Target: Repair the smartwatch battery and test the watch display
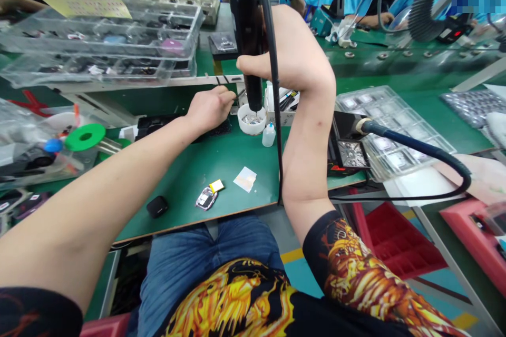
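Note:
My right hand (294, 47) is wrapped round a black electric screwdriver (247, 26), held upright with its bit down at a white round dish (253, 127) of small screws. A black cable hangs in front of that hand. My left hand (211, 108) is closed, its fingertips pinched left of the screwdriver; what they hold, if anything, I cannot make out. Nearer me on the green bench lie a small device with its insides showing (206, 198), a yellow-edged battery (217, 185) touching it, a pale square sheet (245, 179) and a black rounded case (157, 206).
A small dropper bottle (269, 135) stands beside the dish. Clear compartment boxes (103, 37) are stacked at the back left. To the right are a soldering iron holder (350, 125) and a divided clear tray (395, 131). Co-workers in blue sit across the bench.

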Motion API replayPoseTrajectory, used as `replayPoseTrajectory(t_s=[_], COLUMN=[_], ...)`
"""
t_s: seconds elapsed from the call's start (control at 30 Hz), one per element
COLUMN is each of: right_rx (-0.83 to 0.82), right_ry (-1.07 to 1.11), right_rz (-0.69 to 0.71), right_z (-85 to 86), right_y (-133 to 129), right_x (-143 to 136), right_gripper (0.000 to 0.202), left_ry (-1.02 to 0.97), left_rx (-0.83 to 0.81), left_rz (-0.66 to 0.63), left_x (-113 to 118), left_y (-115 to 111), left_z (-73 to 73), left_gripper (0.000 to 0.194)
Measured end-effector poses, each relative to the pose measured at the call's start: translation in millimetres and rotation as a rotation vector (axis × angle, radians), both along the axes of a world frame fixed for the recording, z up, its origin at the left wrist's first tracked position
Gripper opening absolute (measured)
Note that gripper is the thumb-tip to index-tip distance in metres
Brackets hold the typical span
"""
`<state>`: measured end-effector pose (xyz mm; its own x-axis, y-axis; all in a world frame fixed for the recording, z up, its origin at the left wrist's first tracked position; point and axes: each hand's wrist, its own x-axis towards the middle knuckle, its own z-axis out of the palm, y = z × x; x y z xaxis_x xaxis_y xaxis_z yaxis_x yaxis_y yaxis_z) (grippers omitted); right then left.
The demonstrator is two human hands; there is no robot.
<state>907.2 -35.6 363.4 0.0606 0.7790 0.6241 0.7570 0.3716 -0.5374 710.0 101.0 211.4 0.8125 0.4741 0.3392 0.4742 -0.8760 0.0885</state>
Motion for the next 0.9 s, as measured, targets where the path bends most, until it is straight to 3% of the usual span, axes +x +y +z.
replayPoseTrajectory(t_s=[0.2, 0.4, 0.6, 0.67, 0.83, 0.9], right_rx=[-0.028, -0.140, -0.124, -0.132, -0.131, -0.154], right_ry=[-0.187, -0.238, -0.236, -0.234, -0.217, -0.210], right_rz=[0.057, -0.041, -0.066, -0.080, -0.150, -0.199], right_z=[7.4, 17.8, 17.8, 16.0, 8.5, 5.3], right_y=[-12, -26, -22, -17, -6, -2], right_x=[-8, -22, -26, -28, -34, -36], right_gripper=[0.053, 0.050, 0.042, 0.042, 0.030, 0.026], left_ry=[0.026, 0.060, -0.125, -0.264, -0.669, -0.797], left_rx=[0.026, -0.054, -0.141, -0.297, -1.087, -1.301], left_rz=[0.000, 0.041, 0.005, 0.009, 0.091, 0.095], left_x=[1, -1, -17, -24, -51, -64], left_y=[-2, -5, -6, -14, -49, -65], left_z=[2.6, 10.6, 8.5, 9.9, 25.1, 32.3], left_gripper=[0.038, 0.048, 0.039, 0.031, 0.035, 0.039])
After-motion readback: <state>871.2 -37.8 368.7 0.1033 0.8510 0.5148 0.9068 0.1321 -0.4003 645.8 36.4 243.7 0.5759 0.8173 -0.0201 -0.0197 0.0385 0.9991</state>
